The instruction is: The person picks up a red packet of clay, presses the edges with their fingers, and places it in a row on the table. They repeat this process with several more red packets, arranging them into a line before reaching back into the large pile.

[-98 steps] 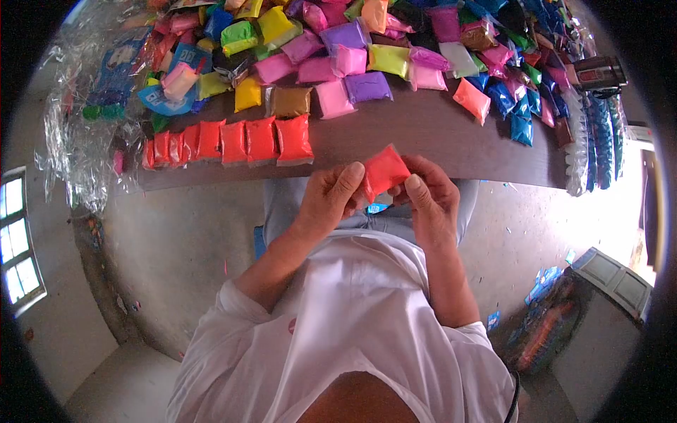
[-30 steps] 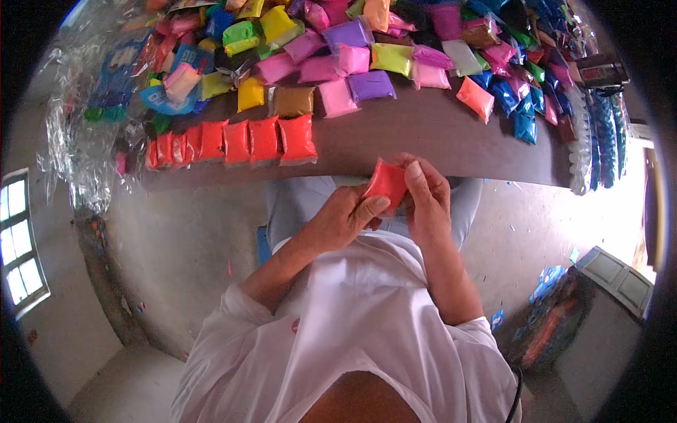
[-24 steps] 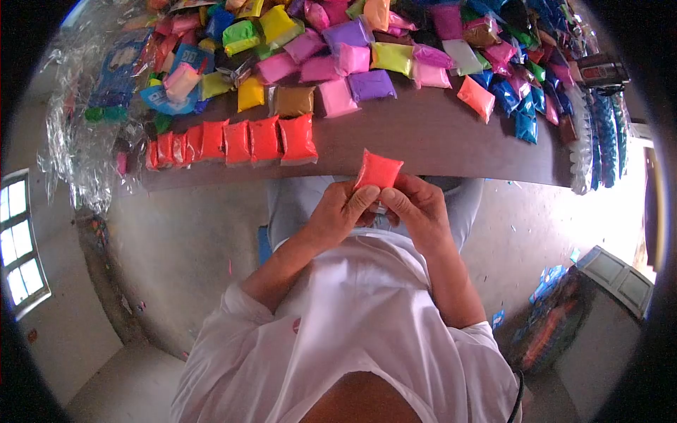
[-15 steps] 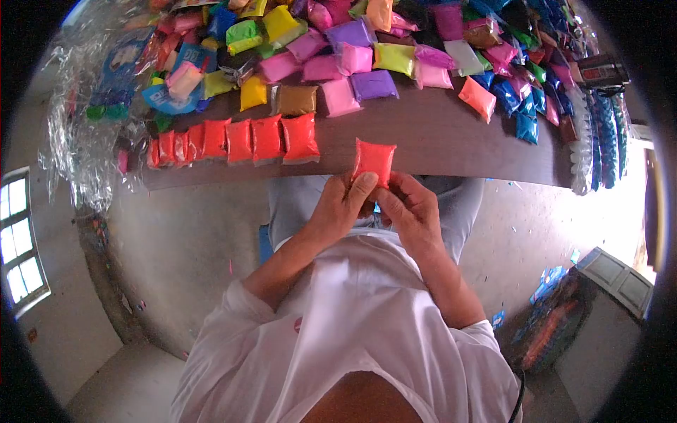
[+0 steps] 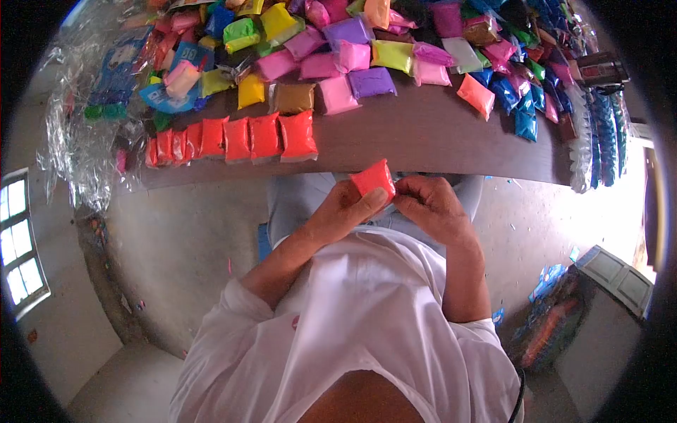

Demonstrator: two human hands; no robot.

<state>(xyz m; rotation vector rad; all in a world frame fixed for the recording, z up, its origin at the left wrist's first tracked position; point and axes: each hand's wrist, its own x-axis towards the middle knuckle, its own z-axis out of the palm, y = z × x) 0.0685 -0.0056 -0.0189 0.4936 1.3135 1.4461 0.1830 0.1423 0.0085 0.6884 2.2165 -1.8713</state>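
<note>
A red packet point(image 5: 373, 179) is held over my lap, just off the table's near edge. My left hand point(image 5: 351, 209) grips it, thumb on its face. At the packet's right edge is my right hand point(image 5: 431, 202), its thumb and fingers pinched together; whether it grips the packet's edge or something small is too fine to make out. On the table point(image 5: 423, 141), to the left, several red packets point(image 5: 264, 137) stand side by side in a row along the near edge.
Behind the row lies a heap of coloured packets point(image 5: 352, 56), with a brown one point(image 5: 293, 98) near it. Clear plastic wrap point(image 5: 77, 141) hangs over the left end. A lone coral packet point(image 5: 476, 96) and blue packets point(image 5: 525, 125) lie to the right, near stacked plastic strips point(image 5: 606, 141).
The red packet has tilted and come down closer to my body in my left hand. My right hand has shifted to the right, from its lower edge to its right edge.
</note>
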